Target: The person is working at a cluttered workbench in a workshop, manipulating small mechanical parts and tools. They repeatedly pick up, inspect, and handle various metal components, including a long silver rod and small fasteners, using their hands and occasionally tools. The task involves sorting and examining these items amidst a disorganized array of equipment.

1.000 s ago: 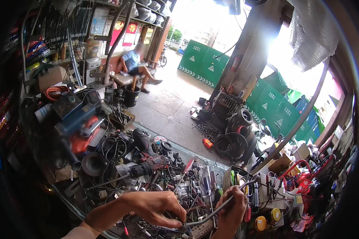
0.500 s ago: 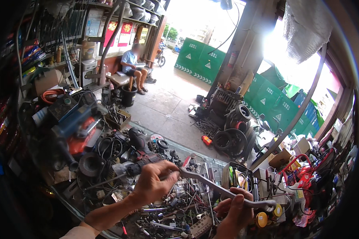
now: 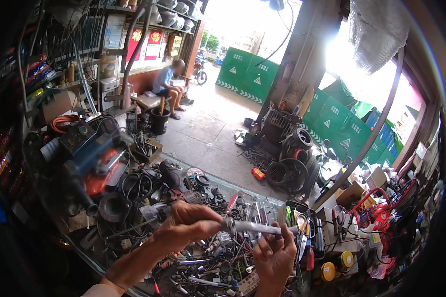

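Swung near level since the earlier frame: smooth grey metal wrench (image 3: pixel 255 226), lower centre; left hand (image 3: pixel 191 221) pinches its rounded end, right hand (image 3: pixel 276 253) grasps the other

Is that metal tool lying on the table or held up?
Held up: the left hand pinches one end of the metal tool, and the right hand holds it nearer the other.

On my feed, a bare strip along the far edge of the tabletop (image 3: pixel 226 184) leaves me room to pass. Loose metal parts (image 3: pixel 189 261) crowd the middle, a power drill (image 3: pixel 170 173) obstructs my far-left approach, and the wrench (image 3: pixel 252 227) bars the gap between left hand (image 3: pixel 187 222) and right hand (image 3: pixel 274 253).
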